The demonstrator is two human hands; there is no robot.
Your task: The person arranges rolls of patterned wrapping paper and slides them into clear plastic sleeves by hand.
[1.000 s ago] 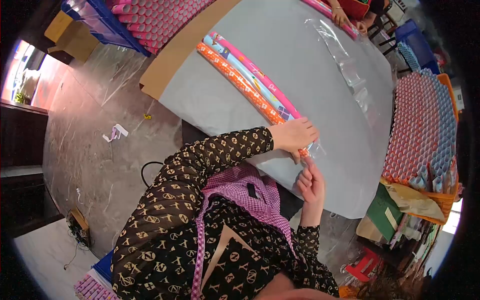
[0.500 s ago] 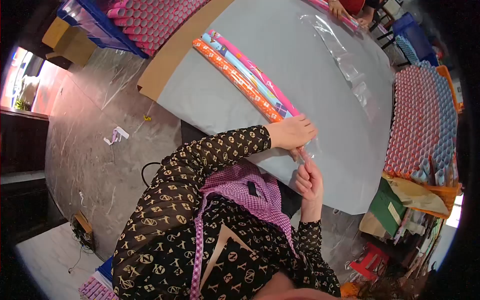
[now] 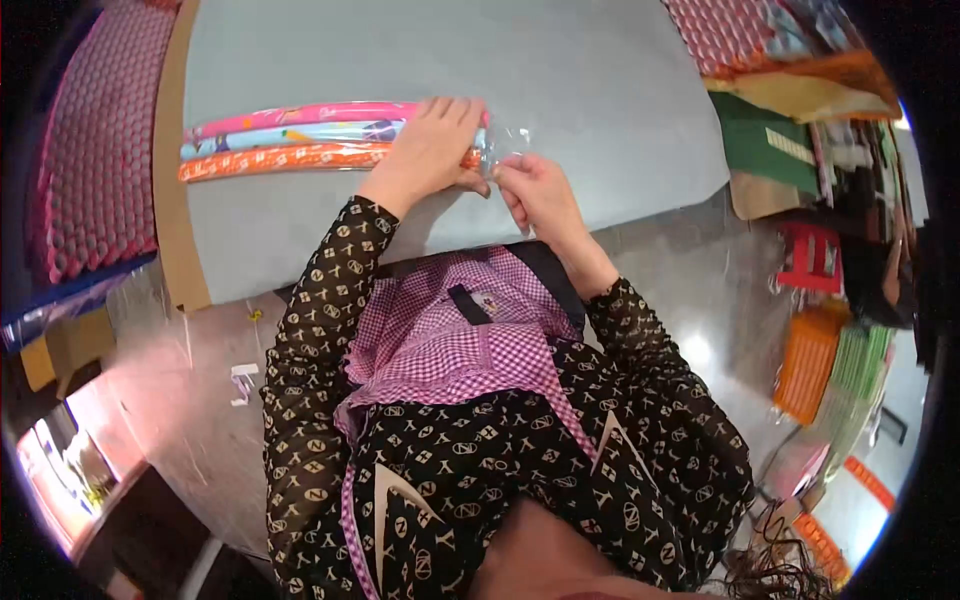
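Three slim rolls of wrapping paper lie side by side on the grey-covered table (image 3: 600, 60): a pink roll (image 3: 300, 116), a light blue roll (image 3: 260, 142) and an orange roll (image 3: 270, 161). A clear plastic sleeve (image 3: 512, 138) is around them, its loose end sticking out past their right ends. My left hand (image 3: 435, 145) grips the rolls near those ends, fingers over the top and thumb on the near side. My right hand (image 3: 540, 195) is closed in a pinch on the sleeve's loose end, close beside my left thumb.
A large stack of pink tubes (image 3: 105, 150) stands left of the table, and more red and blue tubes (image 3: 725, 35) at the far right. Beyond the right edge are a green folder (image 3: 765, 140), a red stool (image 3: 810, 258) and an orange crate (image 3: 808, 365).
My view has turned, so the rolls now lie level across it. My left hand stays on the rolls; my right hand still pinches at the sleeve's end. The co-worker's hands have left view.
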